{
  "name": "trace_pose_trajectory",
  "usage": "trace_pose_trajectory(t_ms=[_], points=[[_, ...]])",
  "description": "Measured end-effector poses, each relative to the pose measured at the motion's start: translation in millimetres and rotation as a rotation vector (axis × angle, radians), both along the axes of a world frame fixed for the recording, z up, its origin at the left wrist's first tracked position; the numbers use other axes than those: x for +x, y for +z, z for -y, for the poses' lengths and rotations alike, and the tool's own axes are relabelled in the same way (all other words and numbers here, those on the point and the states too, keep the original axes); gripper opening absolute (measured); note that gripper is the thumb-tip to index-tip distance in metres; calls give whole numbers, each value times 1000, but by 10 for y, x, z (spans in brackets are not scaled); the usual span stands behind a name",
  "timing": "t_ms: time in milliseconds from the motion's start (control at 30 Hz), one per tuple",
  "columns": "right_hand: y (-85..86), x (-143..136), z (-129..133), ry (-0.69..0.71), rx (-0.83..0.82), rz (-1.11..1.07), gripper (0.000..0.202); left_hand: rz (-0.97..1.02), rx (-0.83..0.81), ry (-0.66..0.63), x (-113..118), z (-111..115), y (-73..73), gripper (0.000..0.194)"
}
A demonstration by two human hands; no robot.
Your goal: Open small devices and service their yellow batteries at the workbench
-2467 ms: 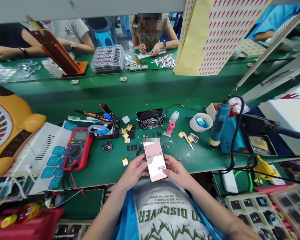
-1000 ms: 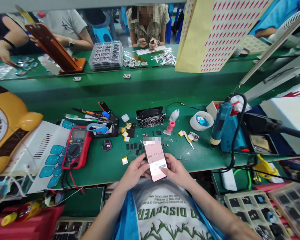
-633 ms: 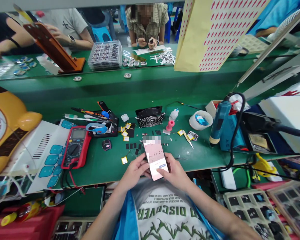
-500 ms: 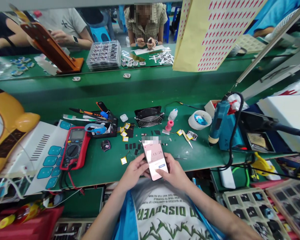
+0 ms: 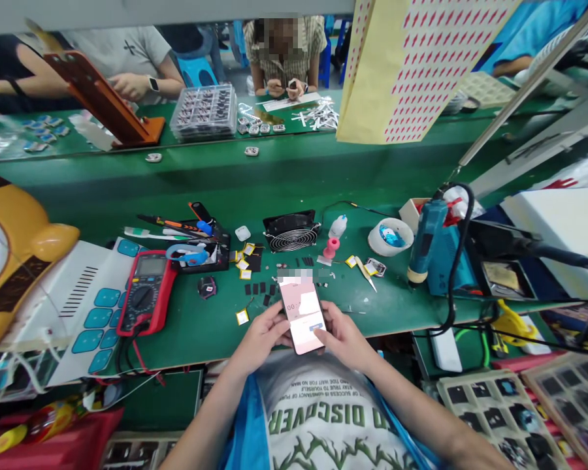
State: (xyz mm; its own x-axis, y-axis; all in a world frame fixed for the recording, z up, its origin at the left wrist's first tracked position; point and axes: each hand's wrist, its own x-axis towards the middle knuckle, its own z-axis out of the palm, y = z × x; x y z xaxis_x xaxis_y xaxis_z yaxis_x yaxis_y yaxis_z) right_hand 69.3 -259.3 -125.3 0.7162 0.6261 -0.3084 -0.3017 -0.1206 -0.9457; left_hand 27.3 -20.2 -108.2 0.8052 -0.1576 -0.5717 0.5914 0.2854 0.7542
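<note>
your two hands hold one phone (image 5: pixel 302 315) close to your chest, just above the near edge of the green bench (image 5: pixel 200 333); your left hand (image 5: pixel 261 337) wraps its fingers around the phone's left side and back; your right hand (image 5: pixel 342 337) cups the right side with the thumb (image 5: pixel 322 335) lying on the lower part of the screen, near a small blue button; both grips are closed on the phone, neither hand is free; the change: a moment ago the screen showed a timer reading, held steady across the earlier views, and now those digits are gone behind a pale white patch, so the screen has likely moved on under your thumb, though what it shows is too blurred to read; the phone itself has barely shifted.

just beyond the phone lie several small dark chips (image 5: pixel 259 288) and about five little yellow-edged squares (image 5: pixel 242 316), too small to count surely; to your left, one red meter (image 5: pixel 145 292) and one sheet of blue pads (image 5: pixel 99 318); behind them one black tray of tools (image 5: pixel 198 251); ahead, one small black fan (image 5: pixel 291 232), one pink spool (image 5: pixel 332 248), one white bottle (image 5: pixel 338 226), one white roll of tape (image 5: pixel 390 236); to your right, one blue tool (image 5: pixel 423 248) in its stand; far off, three people work at the next bench.
</note>
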Motion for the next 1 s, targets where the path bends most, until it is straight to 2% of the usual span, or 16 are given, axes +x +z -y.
trace_pose_trajectory(t_ms=[267, 700, 1000], points=[[-27, 24, 20, 4, 122, -58, 66, -8, 13, -5, 12, -9, 2, 142], [-23, 23, -17, -27, 49, -40, 65, -2, -8, 11, 2, -1, -10, 140], [6, 22, -2, -24, 115, -48, 94, -3, -16, 33, -9, 1, -50, 148]])
